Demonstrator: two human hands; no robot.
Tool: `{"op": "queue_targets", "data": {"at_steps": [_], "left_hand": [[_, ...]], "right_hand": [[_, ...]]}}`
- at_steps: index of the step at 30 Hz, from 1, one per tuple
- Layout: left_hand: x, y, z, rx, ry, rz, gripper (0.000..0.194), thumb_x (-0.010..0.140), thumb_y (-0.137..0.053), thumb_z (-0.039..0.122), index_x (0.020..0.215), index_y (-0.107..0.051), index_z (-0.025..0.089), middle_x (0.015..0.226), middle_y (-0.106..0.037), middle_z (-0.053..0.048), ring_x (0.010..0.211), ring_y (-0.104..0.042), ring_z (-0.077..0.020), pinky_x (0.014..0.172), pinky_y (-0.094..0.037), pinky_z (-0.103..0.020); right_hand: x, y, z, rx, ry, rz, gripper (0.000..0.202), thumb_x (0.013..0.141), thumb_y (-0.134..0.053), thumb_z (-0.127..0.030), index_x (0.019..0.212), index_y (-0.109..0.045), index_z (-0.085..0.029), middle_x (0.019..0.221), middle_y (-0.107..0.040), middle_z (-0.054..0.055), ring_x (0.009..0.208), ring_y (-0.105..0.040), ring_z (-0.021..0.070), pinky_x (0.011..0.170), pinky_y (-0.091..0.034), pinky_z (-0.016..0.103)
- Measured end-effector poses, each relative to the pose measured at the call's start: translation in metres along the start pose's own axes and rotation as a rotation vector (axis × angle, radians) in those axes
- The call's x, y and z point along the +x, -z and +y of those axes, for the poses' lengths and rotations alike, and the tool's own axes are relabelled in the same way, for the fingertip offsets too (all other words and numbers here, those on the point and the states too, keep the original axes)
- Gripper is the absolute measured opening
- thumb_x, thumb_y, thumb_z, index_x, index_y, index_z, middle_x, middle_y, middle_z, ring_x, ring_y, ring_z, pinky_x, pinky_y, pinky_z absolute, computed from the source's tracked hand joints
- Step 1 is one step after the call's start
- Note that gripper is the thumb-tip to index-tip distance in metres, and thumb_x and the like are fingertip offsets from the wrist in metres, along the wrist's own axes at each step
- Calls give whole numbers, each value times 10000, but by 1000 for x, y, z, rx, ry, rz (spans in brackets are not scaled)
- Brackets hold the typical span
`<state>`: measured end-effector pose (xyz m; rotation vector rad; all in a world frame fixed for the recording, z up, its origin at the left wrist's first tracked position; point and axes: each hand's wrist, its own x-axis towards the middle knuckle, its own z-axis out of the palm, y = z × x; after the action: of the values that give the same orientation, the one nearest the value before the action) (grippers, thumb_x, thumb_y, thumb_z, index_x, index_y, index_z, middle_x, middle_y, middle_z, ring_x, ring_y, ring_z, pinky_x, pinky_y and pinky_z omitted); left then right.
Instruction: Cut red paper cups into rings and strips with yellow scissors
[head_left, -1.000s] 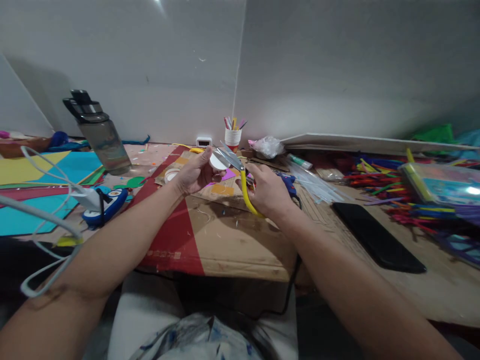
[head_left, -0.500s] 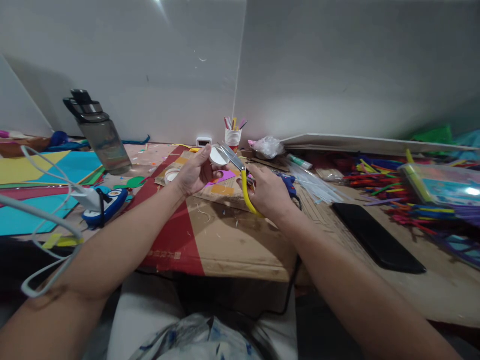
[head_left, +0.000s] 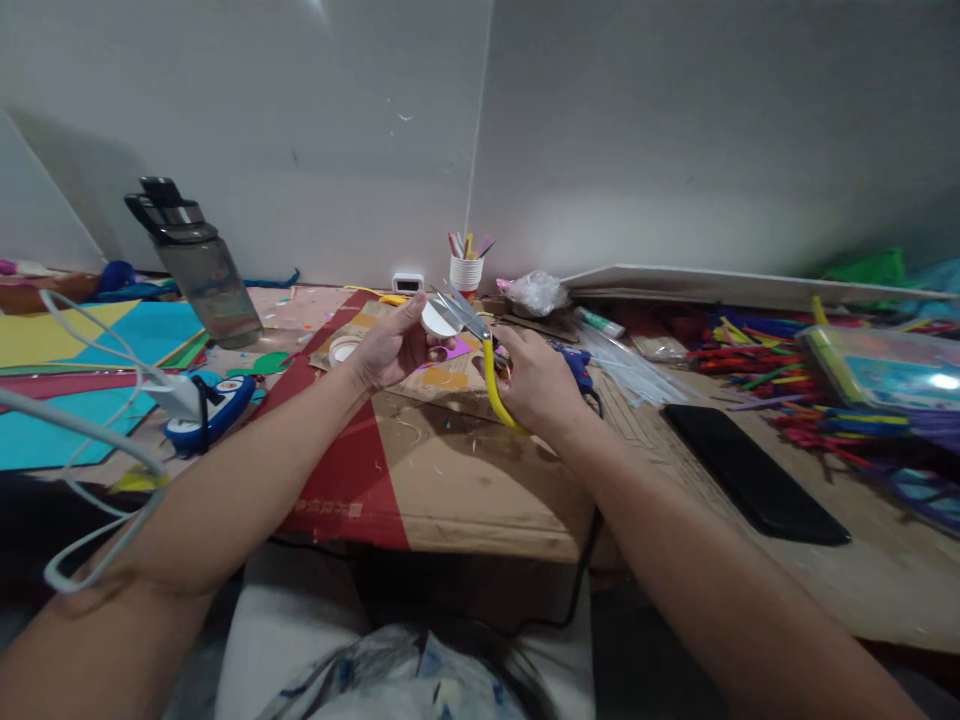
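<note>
In the head view, our forearms reach over the cardboard (head_left: 487,500), its left part red. Our left hand (head_left: 397,350) pinches a small white round piece (head_left: 433,322) between thumb and fingers, just beyond the palm on its right side. Our right hand (head_left: 538,380) has its fingers curled round the yellow handles of the scissors (head_left: 490,368); we cannot tell how each finger sits. The scissors' long axis slants away from us and leftward, the parted blades at the white round piece's right side; whether both touch it we cannot tell. The left hand is the nearer one to it. On the work surface, a black phone (head_left: 754,475) lies to the right, a water bottle (head_left: 206,280) stands far left, and a stack of paper cups (head_left: 466,273) holds pens near the grey wall (head_left: 360,150).
</note>
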<state>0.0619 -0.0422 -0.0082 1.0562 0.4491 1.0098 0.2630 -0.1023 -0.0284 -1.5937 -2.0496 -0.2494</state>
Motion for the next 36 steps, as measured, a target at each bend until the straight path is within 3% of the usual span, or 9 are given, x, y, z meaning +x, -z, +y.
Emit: {"op": "queue_targets", "data": {"at_steps": [6, 10, 17, 23, 31, 36], "left_hand": [[2, 3, 3, 5, 37, 17, 472, 877, -566, 608, 885, -619, 139, 610, -641, -37, 553, -638, -120, 481, -455, -209], [3, -1, 1, -21, 18, 28, 519, 864, -561, 639, 929, -628, 129, 648, -669, -59, 577, -663, -136, 461, -448, -208], [2, 0, -4, -51, -75, 10, 381, 840, -674, 501, 1013, -586, 173, 774, -703, -51, 663, -704, -147, 559, -500, -222], [0, 2, -7, -55, -11, -23, 314, 859, -663, 441, 998, -588, 169, 742, -681, -37, 680, -713, -164, 554, -497, -231], [1, 3, -3, 5, 5, -14, 423, 861, -632, 537, 1033, -607, 151, 827, -729, -83, 709, -712, -169, 566, -500, -236], [2, 5, -1, 5, 4, -6, 462, 883, -579, 578, 967, -626, 126, 763, -713, -91, 695, -706, -166, 547, -492, -228]], "right_hand": [[-1, -2, 1, 5, 33, 11, 426, 924, -503, -393, 1306, -586, -223, 1138, -673, 144, 921, -642, 290, 744, -468, 369], [-1, -3, 1, 5, 10, 1, 409, 902, -523, -340, 1286, -601, -224, 1138, -682, 139, 927, -648, 291, 745, -469, 368], [-1, -3, 1, -7, 2, 10, 406, 917, -511, -364, 1284, -594, -211, 1097, -687, 145, 893, -644, 286, 722, -469, 365], [-1, -4, 1, 24, -4, 6, 429, 913, -526, -404, 1293, -577, -210, 1112, -638, 155, 896, -630, 277, 712, -471, 354], [0, -2, 2, 37, 16, 18, 424, 914, -523, -401, 1287, -590, -209, 1089, -646, 141, 865, -626, 268, 722, -463, 353], [0, -3, 1, 35, 23, 21, 432, 914, -526, -414, 1286, -601, -207, 1098, -666, 145, 889, -631, 279, 735, -465, 361]]}}
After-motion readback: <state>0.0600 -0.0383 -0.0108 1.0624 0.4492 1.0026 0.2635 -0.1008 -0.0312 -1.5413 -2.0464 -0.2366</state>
